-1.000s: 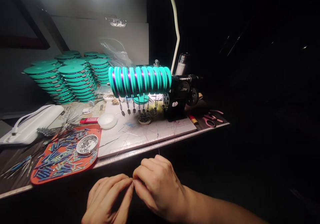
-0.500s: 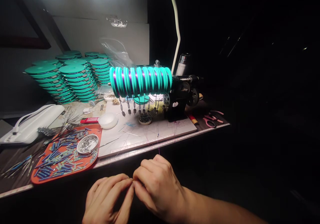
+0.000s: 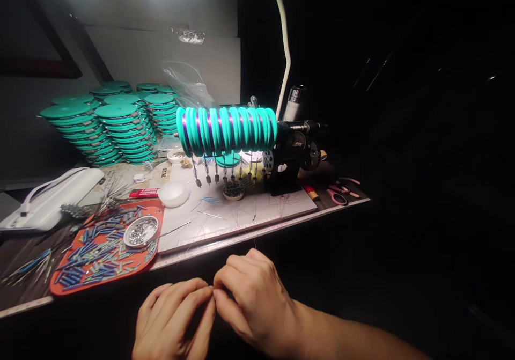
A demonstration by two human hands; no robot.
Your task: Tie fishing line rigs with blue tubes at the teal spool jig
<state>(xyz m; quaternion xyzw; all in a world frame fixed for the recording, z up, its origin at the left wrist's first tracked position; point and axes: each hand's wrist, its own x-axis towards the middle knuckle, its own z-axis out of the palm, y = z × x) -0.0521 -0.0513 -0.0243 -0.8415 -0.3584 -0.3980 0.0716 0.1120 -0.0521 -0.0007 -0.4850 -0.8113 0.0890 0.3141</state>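
In the head view, my left hand and my right hand meet at the fingertips in front of the bench edge. Both are closed in a pinch; whatever sits between the fingertips is too small to make out. A very thin line runs from the bench edge down to the raised fingers of my right hand. Beyond the hands, a row of turquoise spools wound with purple line is mounted on a black winding machine. Small metal swivels and dark weights hang below the spools.
An orange tray of blue and green small tubes holds a white bowl of metal bits. Stacked turquoise spools fill the back left. A white lid, a round dish, pink scissors and a flask stand around.
Both hands keep almost the same pinched pose. A few hanging pieces under the right part of the spool row have shifted slightly right, and the thin line looks fainter.
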